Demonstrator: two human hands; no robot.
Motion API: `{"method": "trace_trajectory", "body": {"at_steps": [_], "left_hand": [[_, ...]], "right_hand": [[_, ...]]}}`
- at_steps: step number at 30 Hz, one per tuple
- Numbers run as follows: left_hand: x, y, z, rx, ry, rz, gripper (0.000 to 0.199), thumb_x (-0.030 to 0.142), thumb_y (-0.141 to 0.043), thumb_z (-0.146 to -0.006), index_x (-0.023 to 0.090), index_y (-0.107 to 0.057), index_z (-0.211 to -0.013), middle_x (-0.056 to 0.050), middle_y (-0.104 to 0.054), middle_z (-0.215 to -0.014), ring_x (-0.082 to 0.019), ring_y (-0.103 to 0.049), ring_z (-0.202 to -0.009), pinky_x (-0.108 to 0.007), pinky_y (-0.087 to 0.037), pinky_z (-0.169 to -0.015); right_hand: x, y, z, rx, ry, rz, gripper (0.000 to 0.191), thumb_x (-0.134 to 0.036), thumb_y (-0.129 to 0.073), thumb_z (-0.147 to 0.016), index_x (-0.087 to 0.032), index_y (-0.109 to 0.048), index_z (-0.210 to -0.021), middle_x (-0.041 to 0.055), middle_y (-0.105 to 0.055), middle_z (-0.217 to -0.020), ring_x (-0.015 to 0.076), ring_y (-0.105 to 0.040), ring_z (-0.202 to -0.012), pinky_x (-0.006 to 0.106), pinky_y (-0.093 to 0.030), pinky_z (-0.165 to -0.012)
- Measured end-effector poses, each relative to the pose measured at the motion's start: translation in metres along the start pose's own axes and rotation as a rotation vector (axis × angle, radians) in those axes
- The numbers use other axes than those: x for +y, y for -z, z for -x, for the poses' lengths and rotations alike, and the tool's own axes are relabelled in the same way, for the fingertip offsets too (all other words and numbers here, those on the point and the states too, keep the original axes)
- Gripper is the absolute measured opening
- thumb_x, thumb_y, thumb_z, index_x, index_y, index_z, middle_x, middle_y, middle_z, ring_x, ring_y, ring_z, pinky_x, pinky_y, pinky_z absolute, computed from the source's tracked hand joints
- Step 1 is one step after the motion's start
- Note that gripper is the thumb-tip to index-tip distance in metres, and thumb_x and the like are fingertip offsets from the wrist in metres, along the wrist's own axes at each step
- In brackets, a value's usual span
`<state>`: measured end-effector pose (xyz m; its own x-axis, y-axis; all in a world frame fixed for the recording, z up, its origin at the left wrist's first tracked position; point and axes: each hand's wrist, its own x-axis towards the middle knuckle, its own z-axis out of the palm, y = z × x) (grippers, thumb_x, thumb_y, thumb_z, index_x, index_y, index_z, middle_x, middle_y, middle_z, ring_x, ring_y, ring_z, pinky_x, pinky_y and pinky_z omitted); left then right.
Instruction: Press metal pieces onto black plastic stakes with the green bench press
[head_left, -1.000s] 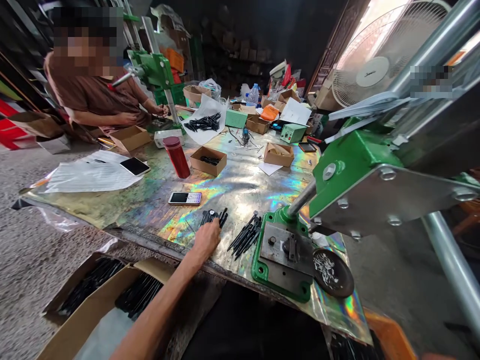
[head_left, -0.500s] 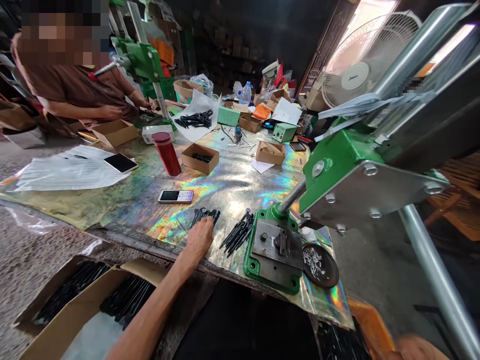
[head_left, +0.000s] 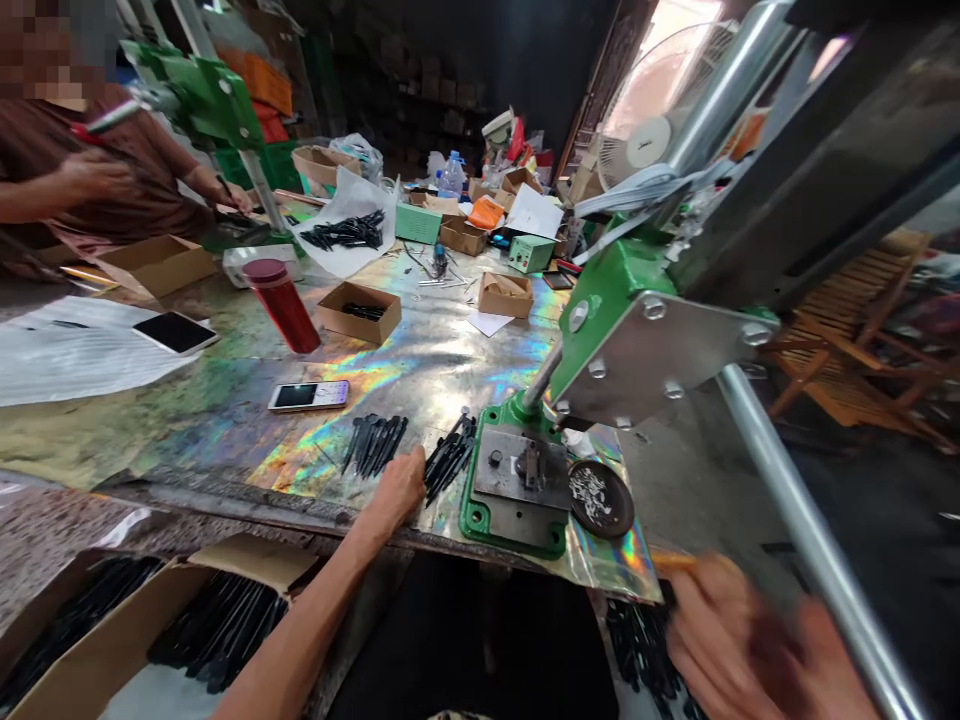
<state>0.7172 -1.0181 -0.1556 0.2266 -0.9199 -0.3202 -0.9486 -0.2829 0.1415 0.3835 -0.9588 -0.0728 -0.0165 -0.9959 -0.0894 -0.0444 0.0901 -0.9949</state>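
We count two loose heaps of black pointed pieces [head_left: 373, 444] [head_left: 450, 458] on the bench at our twelve o'clock, two green hand presses, one open carton of the same black pieces [head_left: 217, 620] at seven o'clock, and one round dark dish [head_left: 600, 498] of small silver bits; our left hand [head_left: 397, 490] lies half open, fingers loosely curled, its fingertips [head_left: 418, 462] just beside the right-hand heap, with nothing visible in its grip; our right hand [head_left: 750, 640] is blurred at four o'clock, fingers parted, an orange stick [head_left: 673, 562] at its edge, and we cannot tell whether it grips that; the nearer press [head_left: 517, 490] stands at one o'clock, its green base between the heaps and the dish; the bench's holographic sheet [head_left: 427, 360] carries a red tumbler [head_left: 277, 305], a white phone [head_left: 308, 395] and small cartons; a co-worker [head_left: 97, 170] sits at ten o'clock beside the farther press [head_left: 202, 100]; a fan [head_left: 645, 140] stands at one o'clock, a wooden chair [head_left: 847, 340] at three.
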Motion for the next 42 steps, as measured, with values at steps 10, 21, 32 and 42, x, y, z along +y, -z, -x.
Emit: {"method": "trace_trajectory", "body": {"at_steps": [10, 21, 32, 42], "left_hand": [[-0.004, -0.003, 0.0, 0.039, -0.048, -0.144, 0.028, 0.016, -0.036, -0.081, 0.011, -0.059, -0.096, -0.018, -0.066, -0.098, -0.031, -0.063, -0.095, -0.037, -0.045, -0.078], [-0.01, 0.001, 0.005, 0.162, 0.106, 0.174, 0.019, 0.023, -0.045, -0.071, 0.016, -0.06, -0.08, -0.012, -0.069, -0.079, -0.028, -0.064, -0.079, -0.03, -0.04, -0.063], [0.029, 0.027, 0.039, -0.051, -0.124, 1.285, 0.024, 0.035, -0.064, -0.061, 0.018, -0.046, -0.06, 0.008, -0.044, -0.044, -0.008, -0.042, -0.037, -0.021, -0.032, -0.042], [0.061, 0.014, 0.058, -0.208, -0.105, 1.687, 0.029, 0.033, -0.073, -0.065, 0.017, -0.051, -0.075, 0.003, -0.059, -0.053, -0.009, -0.05, -0.041, -0.02, -0.041, -0.038]], "right_hand": [[0.094, -0.002, -0.099, 0.024, 0.11, 0.522, 0.016, -0.029, -0.047, -0.078, -0.018, -0.058, -0.075, 0.0033, -0.055, -0.064, 0.022, -0.053, -0.061, 0.031, -0.041, -0.058], [0.127, -0.012, -0.118, 0.092, 0.181, 0.892, 0.013, -0.01, -0.046, -0.077, -0.017, -0.057, -0.077, 0.0102, -0.058, -0.083, 0.0255, -0.055, -0.077, 0.034, -0.037, -0.071], [0.136, 0.0, -0.122, 0.112, 0.183, 0.566, 0.016, -0.032, -0.048, -0.076, -0.02, -0.055, -0.068, 0.003, -0.055, -0.064, 0.0226, -0.052, -0.064, 0.032, -0.038, -0.061], [0.095, -0.009, -0.102, 0.018, -0.021, -0.002, 0.023, -0.035, -0.056, -0.086, -0.019, -0.06, -0.07, 0.003, -0.057, -0.065, 0.0138, -0.048, -0.053, 0.028, -0.032, -0.049]]}}
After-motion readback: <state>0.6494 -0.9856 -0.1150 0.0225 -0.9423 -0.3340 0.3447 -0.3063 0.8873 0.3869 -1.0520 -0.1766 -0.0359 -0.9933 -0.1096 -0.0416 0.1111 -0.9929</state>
